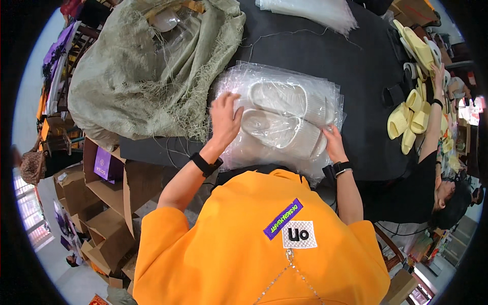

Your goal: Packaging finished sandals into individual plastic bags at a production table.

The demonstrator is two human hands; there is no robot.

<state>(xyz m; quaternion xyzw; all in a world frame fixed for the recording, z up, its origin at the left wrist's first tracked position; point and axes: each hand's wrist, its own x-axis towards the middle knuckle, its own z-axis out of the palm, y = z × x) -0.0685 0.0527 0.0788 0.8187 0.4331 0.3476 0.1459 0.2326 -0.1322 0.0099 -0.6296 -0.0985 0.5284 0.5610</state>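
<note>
A pair of off-white slippers (279, 127) lies side by side under clear plastic, on top of a stack of clear plastic bags (231, 152). My left hand (224, 116) rests at the left edge of the bags, palm down, its fingers apart and touching the plastic. At the other side, my right hand (334, 145) has its fingers bent around the toe end of the nearer slipper, gripping it through the bag. The undersides of both hands are hidden.
A large grey-green woven sack (137, 76) stands left on the black table (373, 91). More clear bags (312, 12) lie at the far edge. Yellow slippers (419, 114) are piled right, where another person's arm (432, 117) reaches in. Cardboard boxes (109, 229) stand lower left.
</note>
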